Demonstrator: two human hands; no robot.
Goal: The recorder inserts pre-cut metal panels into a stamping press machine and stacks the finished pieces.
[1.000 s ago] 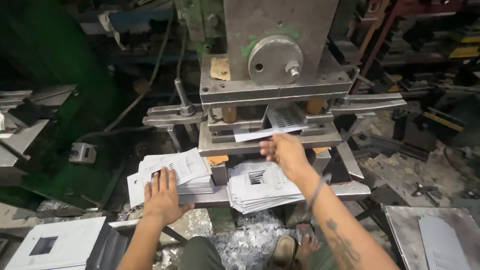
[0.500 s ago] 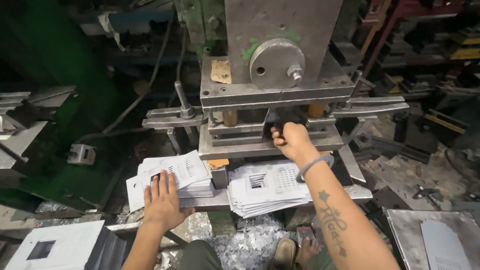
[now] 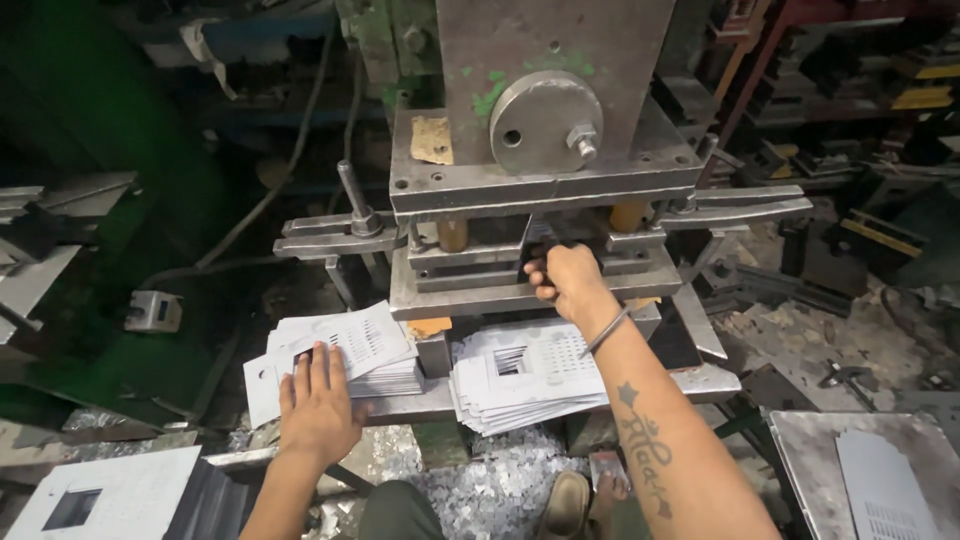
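The left hand point(image 3: 318, 405) lies flat with its fingers point(image 3: 318, 362) spread and pressed down on the left stack of punched sheets point(image 3: 345, 352), the stack's far end reaching out beyond the fingertips towards the press. Just to the right of those fingers sits a second stack of punched sheets point(image 3: 530, 375), fanned loosely on the same steel ledge point(image 3: 700, 380). Further right and higher, the right hand point(image 3: 565, 280) reaches into the gap of the press die point(image 3: 500, 255), its fingers curled together there, though whether they pinch a sheet cannot be told.
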